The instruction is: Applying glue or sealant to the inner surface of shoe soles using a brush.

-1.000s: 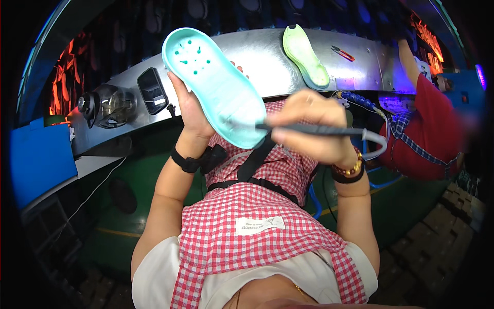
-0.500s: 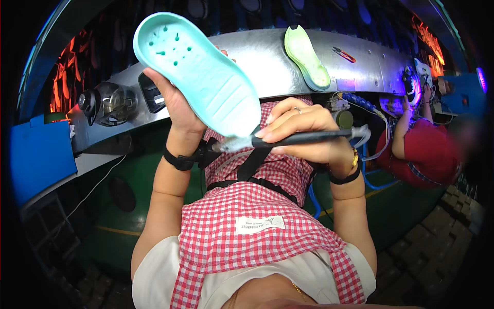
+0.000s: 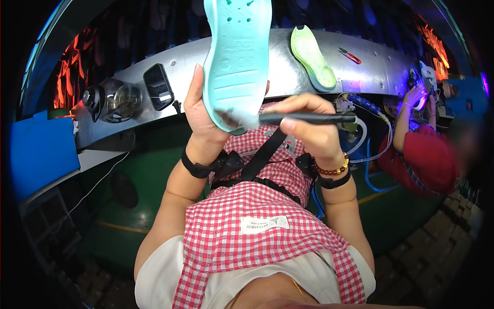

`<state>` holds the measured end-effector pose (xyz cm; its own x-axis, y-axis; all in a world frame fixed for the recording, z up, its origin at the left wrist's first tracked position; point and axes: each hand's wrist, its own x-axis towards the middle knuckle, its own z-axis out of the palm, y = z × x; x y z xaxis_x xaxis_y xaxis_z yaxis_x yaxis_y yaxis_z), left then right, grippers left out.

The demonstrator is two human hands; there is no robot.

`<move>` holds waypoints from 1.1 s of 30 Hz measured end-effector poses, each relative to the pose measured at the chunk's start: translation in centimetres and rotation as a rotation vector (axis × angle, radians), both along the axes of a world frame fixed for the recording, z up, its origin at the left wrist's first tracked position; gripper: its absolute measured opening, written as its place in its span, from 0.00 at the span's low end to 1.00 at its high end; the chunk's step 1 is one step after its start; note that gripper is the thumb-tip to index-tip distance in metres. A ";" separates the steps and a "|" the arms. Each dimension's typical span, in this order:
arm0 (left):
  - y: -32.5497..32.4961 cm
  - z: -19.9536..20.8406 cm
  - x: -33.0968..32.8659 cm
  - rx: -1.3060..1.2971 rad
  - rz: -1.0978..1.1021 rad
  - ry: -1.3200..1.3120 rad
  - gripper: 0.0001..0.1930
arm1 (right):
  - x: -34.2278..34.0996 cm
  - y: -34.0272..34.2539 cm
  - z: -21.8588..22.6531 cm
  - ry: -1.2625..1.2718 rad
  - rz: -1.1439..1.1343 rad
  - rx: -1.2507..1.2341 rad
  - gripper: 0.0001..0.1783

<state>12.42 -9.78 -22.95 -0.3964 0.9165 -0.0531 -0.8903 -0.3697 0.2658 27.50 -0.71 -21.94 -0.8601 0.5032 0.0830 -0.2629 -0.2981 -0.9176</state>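
My left hand (image 3: 201, 116) holds a turquoise shoe sole (image 3: 239, 64) by its heel end, thumb along the left edge and fingertips showing at the right edge. The sole points away from me, and its far end is cut off by the top of the view. In my right hand (image 3: 314, 129) is a black-handled brush (image 3: 272, 119), gripped between thumb and fingers. Its pale tip, smeared by motion, lies over the sole's heel. A translucent tube (image 3: 363, 135) runs down from near the back end of the handle.
On the metal bench (image 3: 190, 56) lie a lime-green sole (image 3: 311, 56), red-handled snips (image 3: 351, 56), a dark phone (image 3: 158, 86) and a glass jug (image 3: 122, 100) with a black lid. A person in red (image 3: 429, 154) works at the right. A blue panel (image 3: 41, 154) stands at the left.
The sole has swung from a leftward slant to nearly straight ahead, moving right and away from me. The brush tip has shifted up onto the heel, uncovering the phone on the bench.
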 end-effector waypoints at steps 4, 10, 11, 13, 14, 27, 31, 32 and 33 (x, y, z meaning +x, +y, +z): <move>0.2 -0.3 -0.3 -0.019 0.022 0.034 0.28 | -0.3 0.4 0.8 -0.047 -0.014 0.184 0.10; 0.3 -0.2 -0.8 0.030 0.006 0.000 0.28 | -0.4 2.5 2.5 -0.107 -0.012 0.272 0.10; 0.3 -0.2 -1.0 -0.011 0.035 0.060 0.28 | -0.4 2.7 2.6 -0.107 -0.013 0.275 0.10; 0.2 -0.1 -1.4 0.019 0.002 0.065 0.27 | -0.3 3.0 2.8 -0.079 0.197 0.488 0.10; 0.2 0.0 -1.5 -0.049 0.055 0.117 0.27 | -0.3 2.9 2.8 -0.103 0.131 0.422 0.09; 0.4 1.7 -2.3 -0.355 -0.451 0.216 0.19 | 0.3 4.2 3.7 -0.075 0.454 0.820 0.10; 0.1 2.5 -2.2 -0.514 -0.568 0.333 0.19 | 0.7 4.9 4.2 -0.039 0.573 0.888 0.08; -0.1 2.6 -2.1 -0.516 -0.556 0.262 0.18 | 0.8 4.9 4.3 -0.034 0.563 0.888 0.09; -0.2 2.7 -2.2 -0.512 -0.554 0.254 0.18 | 0.7 4.7 4.4 -0.077 0.534 0.866 0.09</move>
<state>10.18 -9.96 -20.21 0.0533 0.8700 -0.4902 -0.7982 0.3321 0.5026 28.25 4.01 -17.51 -0.9730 -0.1548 0.1715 -0.2215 0.4150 -0.8824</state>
